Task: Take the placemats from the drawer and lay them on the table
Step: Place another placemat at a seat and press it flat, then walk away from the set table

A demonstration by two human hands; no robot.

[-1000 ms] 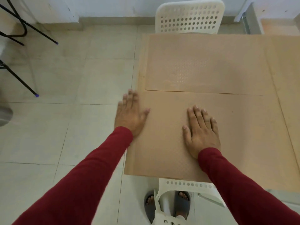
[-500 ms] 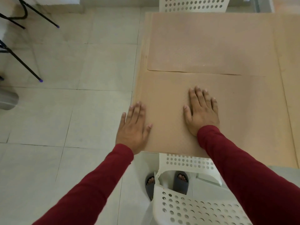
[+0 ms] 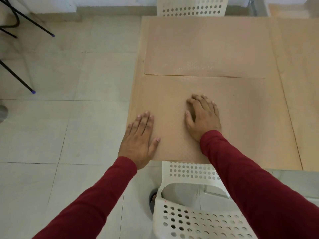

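Two tan placemats lie flat on the table [image 3: 296, 83]. The near placemat [image 3: 241, 121] covers the table's front left corner, and the far placemat [image 3: 207, 49] lies just behind it, edge to edge. My left hand [image 3: 139, 140] rests flat, fingers straight, on the near placemat's left edge close to the front corner. Near the middle of the same mat, my right hand [image 3: 203, 118] presses down with its fingers slightly arched. Neither hand holds anything. The drawer is not in view.
A white perforated chair [image 3: 193, 213] stands right below me against the table's front edge, and another white chair [image 3: 191, 7] stands at the far side. Black stand legs [image 3: 20, 80] cross the tiled floor at the left. A further tan sheet [image 3: 307, 100] covers the table's right part.
My left hand slid back along the near placemat's left edge toward the front corner. My right hand stayed on the mat and its fingers arched a little.
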